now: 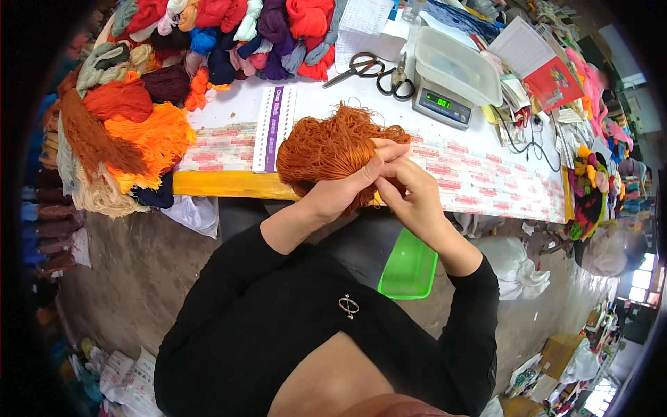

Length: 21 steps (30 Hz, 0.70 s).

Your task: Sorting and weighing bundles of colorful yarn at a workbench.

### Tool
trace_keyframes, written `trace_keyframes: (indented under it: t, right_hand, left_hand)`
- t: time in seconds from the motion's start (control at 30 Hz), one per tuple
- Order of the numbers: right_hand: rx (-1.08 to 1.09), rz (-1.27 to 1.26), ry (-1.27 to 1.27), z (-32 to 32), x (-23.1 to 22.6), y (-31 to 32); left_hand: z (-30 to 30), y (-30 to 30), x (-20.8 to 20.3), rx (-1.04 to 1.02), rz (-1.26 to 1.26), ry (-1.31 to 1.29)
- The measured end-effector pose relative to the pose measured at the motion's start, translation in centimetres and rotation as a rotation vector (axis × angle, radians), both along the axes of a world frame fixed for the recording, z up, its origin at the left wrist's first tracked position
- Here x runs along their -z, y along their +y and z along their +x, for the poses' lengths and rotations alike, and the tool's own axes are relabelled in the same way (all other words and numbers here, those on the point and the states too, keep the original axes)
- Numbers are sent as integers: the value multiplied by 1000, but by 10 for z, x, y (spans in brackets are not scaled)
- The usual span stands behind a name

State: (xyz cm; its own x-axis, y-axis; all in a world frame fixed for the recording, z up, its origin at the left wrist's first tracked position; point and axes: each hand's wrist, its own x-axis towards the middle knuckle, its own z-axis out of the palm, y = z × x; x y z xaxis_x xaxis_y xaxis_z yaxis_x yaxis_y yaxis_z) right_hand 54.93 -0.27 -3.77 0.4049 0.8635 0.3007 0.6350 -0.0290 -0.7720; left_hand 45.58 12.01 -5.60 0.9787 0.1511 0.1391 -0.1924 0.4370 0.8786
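Observation:
A thick, loose hank of rust-orange yarn (326, 142) lies bunched at the table's front edge, its looped ends spilling away from me. My left hand (347, 186) is wrapped round the hank's near right side, thumb on top and fingers partly hidden by the yarn. Close against it, my right hand (411, 186) has its fingertips pinched together beside the left thumb. Whatever those fingertips hold, perhaps a strand, is too small to make out. Just left of the hank, a white and purple printed strip (276, 128) lies flat on the table.
Black-handled scissors (361, 67) and small snips (397, 82) lie beyond the hank. Right of them, a digital scale (442, 104) bears a clear plastic tub (458, 66). Coloured yarn hanks (149, 132) pile up at left. A green basket (410, 267) sits below the table edge.

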Motion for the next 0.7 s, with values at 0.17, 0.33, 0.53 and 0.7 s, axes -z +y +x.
trace_keyframes:
  t: [0.17,0.33,0.53,0.7]
  right_hand:
    - [98,65,29,3,-1,-3]
    - [100,141,409,7,7,-9]
    - [-45,-27,1236,9,0,-14]
    - [-94,-230,793,21,-1,-35]
  left_hand:
    - [-6,1,3,27,-343,96]
    - [1,5,10,44,-619,74]
    - [0,13,0,-16,-473,108]
    - [-8,29,0,250,-199,323]
